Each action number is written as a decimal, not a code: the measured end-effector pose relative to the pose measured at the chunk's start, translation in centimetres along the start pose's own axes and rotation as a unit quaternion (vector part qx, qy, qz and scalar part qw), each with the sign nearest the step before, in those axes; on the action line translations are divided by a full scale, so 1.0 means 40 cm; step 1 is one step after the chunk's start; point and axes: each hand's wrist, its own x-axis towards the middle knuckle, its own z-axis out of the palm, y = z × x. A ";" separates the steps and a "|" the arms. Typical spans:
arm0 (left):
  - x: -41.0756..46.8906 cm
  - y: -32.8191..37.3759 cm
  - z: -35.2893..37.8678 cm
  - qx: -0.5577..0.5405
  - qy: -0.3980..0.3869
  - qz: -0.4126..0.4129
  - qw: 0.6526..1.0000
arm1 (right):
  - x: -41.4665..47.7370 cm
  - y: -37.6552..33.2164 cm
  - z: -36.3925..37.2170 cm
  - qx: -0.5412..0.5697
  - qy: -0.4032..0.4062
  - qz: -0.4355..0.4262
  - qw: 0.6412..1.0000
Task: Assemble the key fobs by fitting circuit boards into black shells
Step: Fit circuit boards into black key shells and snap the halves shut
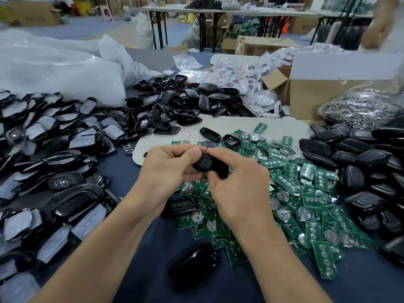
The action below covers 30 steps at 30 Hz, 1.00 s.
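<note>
L hand point(168, 165) + R hand point(236, 182) both gripping one black shell point(207, 164), held just above the near edge of the circuit boards point(306, 193) pile. L thumb point(192, 153) lying on top of it, L fingers curling under. R fingertips point(218, 153) pinching its top edge, R thumb tucked below. Both hands clamped on it, touching each other at the tips. Hands are hiding most of the shell, so can't tell if a board is sitting inside.

Around:
- Boards are lying green and loose, spreading to the R and towards the person, on the blue table cloth point(135, 182).
- Two open shells point(220, 137) sitting just behind the hands on a pale mat point(229, 123).
- One shell half hidden under the L wrist point(181, 206), another closed one point(194, 262) lying between the forearms.
- Heap of empty shells point(181, 103) further back.
- L side: pile of black parts w/ grey film point(54, 149), big white plastic bag point(54, 68) behind it.
- R side: stack of closed fobs point(360, 160), a bag of metal rings point(360, 108) above it, leaning on a cardboard box point(310, 95).
- Small clear bags of parts point(240, 79) piling beside the box.
- Top R: another person's hand point(380, 29), blurred.
</note>
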 end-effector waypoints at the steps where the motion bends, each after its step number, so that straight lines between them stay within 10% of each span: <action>1: -0.001 -0.001 0.004 -0.003 0.007 0.003 1.000 | 0.000 0.000 0.000 0.002 0.001 -0.003 1.000; 30: -0.012 -0.001 0.015 -0.046 -0.027 0.108 0.993 | 0.035 0.030 -0.002 0.322 0.037 0.171 0.930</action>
